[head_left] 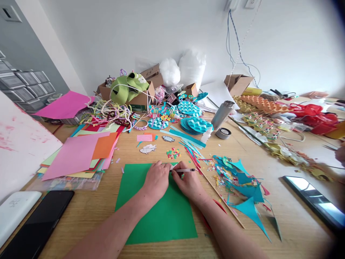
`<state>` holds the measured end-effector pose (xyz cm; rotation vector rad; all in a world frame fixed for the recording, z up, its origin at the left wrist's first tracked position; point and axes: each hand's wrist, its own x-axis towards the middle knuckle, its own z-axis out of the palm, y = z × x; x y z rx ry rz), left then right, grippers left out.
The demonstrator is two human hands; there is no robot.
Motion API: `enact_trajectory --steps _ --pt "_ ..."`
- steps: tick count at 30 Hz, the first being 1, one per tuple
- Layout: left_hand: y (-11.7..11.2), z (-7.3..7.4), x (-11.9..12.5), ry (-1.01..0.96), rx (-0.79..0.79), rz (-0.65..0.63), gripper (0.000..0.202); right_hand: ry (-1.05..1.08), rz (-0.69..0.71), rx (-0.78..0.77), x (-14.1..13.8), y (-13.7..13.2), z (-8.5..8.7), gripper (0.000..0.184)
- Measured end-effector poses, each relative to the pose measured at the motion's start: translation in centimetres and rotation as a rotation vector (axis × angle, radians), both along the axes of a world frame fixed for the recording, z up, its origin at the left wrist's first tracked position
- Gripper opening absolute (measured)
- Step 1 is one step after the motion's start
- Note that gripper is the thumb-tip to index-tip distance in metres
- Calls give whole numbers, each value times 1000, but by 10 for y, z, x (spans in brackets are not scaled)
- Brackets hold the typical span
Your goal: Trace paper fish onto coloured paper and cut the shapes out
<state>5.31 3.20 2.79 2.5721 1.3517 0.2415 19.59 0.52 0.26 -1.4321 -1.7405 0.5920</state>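
A sheet of green paper (161, 219) lies flat on the table under both hands. My left hand (157, 180) rests near its top edge, fingers bent together, holding down a small white paper piece (174, 166). The piece is mostly covered by the fingers, so its shape is hidden. A pen (185, 170) lies nearly level in the closed fingers of my right hand (185, 182), its tip side towards the white piece. Just beyond are small coloured paper bits (173, 153) and two paper fish cutouts, one white (148, 149) and one grey-blue (168, 138).
Coloured sheets (72, 158) are stacked left, near a black phone (37, 223). Teal scraps (250, 212) and a thin wooden stick (221, 198) lie right. A metal flask (223, 115) and scalloped teal discs (198, 126) stand behind. Another person's hand (341, 154) shows at the right edge.
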Motion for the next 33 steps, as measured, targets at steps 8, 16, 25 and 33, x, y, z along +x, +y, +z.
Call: enact_trajectory --steps 8,16,25,33 --pt "-1 1 0 9 -12 -8 33 14 -14 2 1 1 0 9" --pt "-1 -4 -1 -38 11 -18 33 6 -49 -4 3 2 0 8" --pt "-1 -3 1 -12 14 -11 33 18 -92 -15 8 5 1 10" --pt "-1 -3 1 1 26 -6 31 31 -137 -44 11 7 0 9"
